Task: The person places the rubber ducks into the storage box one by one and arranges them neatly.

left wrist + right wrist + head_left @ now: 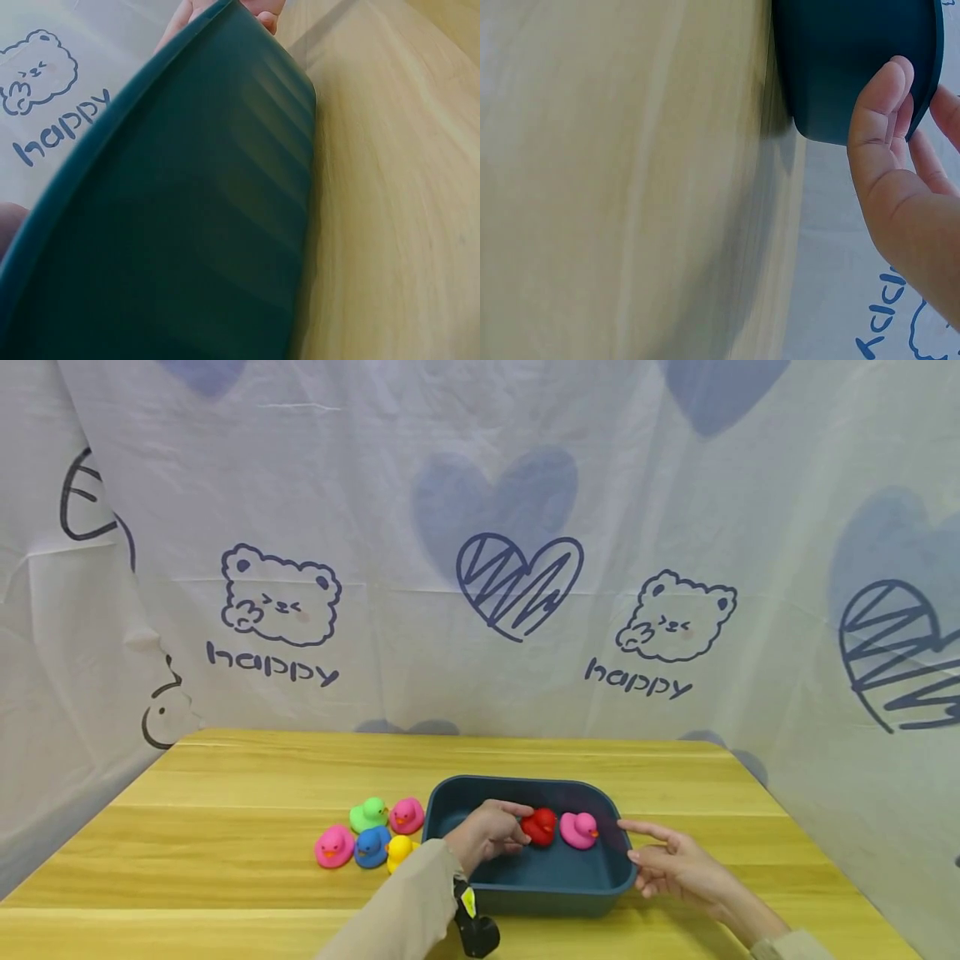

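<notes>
My left hand (489,835) reaches over the near side of a dark teal bin (540,900). Its index finger and thumb pinch the left side of a red rubber duck (539,827), inside the bin. Beside that duck sits a pink rubber duck (579,831). The bin's outer wall (202,195) fills much of the left wrist view and hides most of the left hand. At the bin's right end, my right hand (678,864) holds the rim, with fingers (881,94) against the outer wall in the right wrist view.
Left of the bin, several rubber ducks stand grouped on the wooden table (225,835): green (369,815), blue (372,847), yellow (401,852) and pink ones (334,847). The left forearm partly covers the yellow duck. A printed cloth (397,635) hangs behind the table.
</notes>
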### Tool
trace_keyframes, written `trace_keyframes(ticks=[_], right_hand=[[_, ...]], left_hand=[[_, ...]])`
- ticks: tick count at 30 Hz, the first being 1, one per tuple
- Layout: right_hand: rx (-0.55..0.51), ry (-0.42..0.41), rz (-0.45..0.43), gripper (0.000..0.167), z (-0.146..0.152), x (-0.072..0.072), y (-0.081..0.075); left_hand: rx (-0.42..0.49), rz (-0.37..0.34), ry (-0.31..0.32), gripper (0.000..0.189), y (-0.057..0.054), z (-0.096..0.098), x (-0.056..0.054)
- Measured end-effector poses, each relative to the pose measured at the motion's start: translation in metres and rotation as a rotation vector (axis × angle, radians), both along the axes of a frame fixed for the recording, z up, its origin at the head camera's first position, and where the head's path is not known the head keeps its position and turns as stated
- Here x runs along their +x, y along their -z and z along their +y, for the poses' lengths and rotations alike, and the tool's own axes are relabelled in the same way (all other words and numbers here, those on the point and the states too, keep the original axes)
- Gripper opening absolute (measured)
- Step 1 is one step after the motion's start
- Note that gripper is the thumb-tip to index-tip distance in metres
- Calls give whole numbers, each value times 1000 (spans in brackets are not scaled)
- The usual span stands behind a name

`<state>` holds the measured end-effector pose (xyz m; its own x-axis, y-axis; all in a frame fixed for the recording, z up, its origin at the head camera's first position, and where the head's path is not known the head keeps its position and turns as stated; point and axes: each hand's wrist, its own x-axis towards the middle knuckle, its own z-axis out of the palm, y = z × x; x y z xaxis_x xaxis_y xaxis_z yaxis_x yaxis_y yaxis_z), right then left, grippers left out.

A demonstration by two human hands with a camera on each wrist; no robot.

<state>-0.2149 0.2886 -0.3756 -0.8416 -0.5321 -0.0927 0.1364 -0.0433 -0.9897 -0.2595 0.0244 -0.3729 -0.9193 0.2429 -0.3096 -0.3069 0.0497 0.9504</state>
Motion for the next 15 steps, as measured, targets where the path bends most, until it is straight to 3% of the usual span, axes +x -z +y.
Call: trace_keyframes(ticks=[7, 15], right_hand=[[11, 8, 6, 48, 0, 0, 1], [-20, -17, 3, 43, 0, 0, 1]], left_hand=[[74, -35, -35, 29, 1, 1, -2], [105, -70, -55, 42, -1, 0, -2]])
